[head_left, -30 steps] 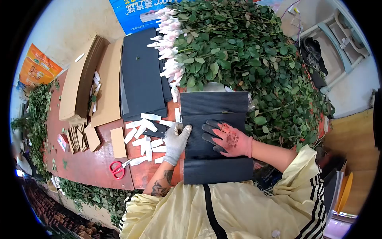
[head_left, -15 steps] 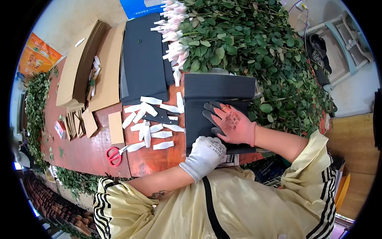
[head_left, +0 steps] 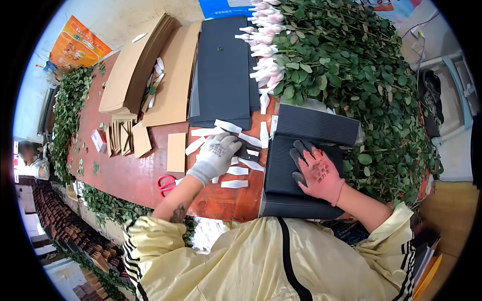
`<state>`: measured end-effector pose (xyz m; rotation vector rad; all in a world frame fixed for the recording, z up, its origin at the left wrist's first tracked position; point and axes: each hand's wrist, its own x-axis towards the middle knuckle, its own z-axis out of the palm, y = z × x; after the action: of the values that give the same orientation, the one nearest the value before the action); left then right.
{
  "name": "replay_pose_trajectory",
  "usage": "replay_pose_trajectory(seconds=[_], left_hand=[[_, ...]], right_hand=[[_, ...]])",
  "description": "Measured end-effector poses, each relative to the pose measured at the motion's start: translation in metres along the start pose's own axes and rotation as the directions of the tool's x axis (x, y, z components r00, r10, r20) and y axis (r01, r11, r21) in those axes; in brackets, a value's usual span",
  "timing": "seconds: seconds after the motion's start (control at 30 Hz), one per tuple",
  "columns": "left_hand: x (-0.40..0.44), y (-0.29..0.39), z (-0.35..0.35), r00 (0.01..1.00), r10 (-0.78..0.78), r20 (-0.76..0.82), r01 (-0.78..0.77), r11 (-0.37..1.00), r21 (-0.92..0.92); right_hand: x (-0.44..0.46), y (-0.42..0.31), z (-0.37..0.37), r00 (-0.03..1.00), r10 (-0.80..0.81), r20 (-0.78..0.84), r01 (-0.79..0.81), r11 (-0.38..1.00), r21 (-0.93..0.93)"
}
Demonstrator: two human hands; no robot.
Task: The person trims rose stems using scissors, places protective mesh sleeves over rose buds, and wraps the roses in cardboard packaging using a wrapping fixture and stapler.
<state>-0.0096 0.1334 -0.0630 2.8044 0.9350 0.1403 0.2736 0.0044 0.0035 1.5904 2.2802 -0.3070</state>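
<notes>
Red table top [head_left: 221, 205], smooth and glossy, before you. Leafy stems [head_left: 341, 60] cover its far right, pale flower heads [head_left: 266, 37] in white mesh at their left end. Beside these lie flat, matte black sheets [head_left: 221, 75], then stacked brown cardboard [head_left: 130, 65]. The ribbed black sheet [head_left: 281, 165], in panels, lies at the table's near edge, directly before your body. An orange printed sheet [head_left: 78, 42] and a blue one [head_left: 226, 7] bear lettering too small to read. Your right hand [head_left: 320, 174], in a pink glove with dark fingertips and illegible print, rests spread on the ribbed sheet, grasping nothing. Your left hand [head_left: 216, 153], in a printed white knit glove, curls over white mesh sleeves [head_left: 234, 184]; whether it grips one cannot be told. Red-handled scissors [head_left: 165, 185] lie near your left forearm.
</notes>
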Motion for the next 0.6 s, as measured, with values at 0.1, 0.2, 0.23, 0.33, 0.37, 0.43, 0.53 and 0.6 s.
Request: replay_pose_trajectory(seconds=[0.1,0.2,0.23,0.33,0.37,0.43,0.53,0.6], left_hand=[[0.022,-0.002,0.008,0.983,0.167,0.08,-0.167,0.986,0.003],[0.05,0.0,-0.002,0.956,0.109,0.272,-0.14,0.985,0.098],[0.057,0.003,-0.013,0.932,0.03,0.361,-0.068,0.993,0.094],[0.055,0.003,-0.031,0.922,-0.191,0.337,0.236,0.967,-0.097],[0.049,0.009,-0.031,0.903,-0.296,0.312,0.371,0.904,-0.214],[0.043,0.02,-0.027,0.862,-0.403,0.307,0.492,0.809,-0.321],[0.041,0.03,-0.011,0.805,-0.481,0.348,0.551,0.824,-0.135],[0.032,0.016,0.01,0.909,-0.38,0.171,0.416,0.856,-0.308]], right_hand=[[-0.003,0.001,0.015,0.998,-0.003,-0.07,0.003,1.0,-0.006],[-0.001,0.002,0.013,0.999,-0.02,-0.044,0.019,1.0,-0.009],[0.001,0.001,0.006,0.998,-0.014,-0.055,0.014,1.0,-0.012],[0.001,0.0,-0.004,0.999,-0.012,0.031,0.012,1.0,-0.008],[0.001,0.0,0.003,0.999,-0.003,0.033,0.003,1.0,0.014],[0.001,0.003,0.018,0.997,-0.037,-0.074,0.04,0.999,0.034],[0.001,0.003,0.022,0.998,-0.024,-0.058,0.028,0.998,0.058],[0.008,0.008,0.045,0.996,-0.009,-0.084,0.034,0.951,0.308]])
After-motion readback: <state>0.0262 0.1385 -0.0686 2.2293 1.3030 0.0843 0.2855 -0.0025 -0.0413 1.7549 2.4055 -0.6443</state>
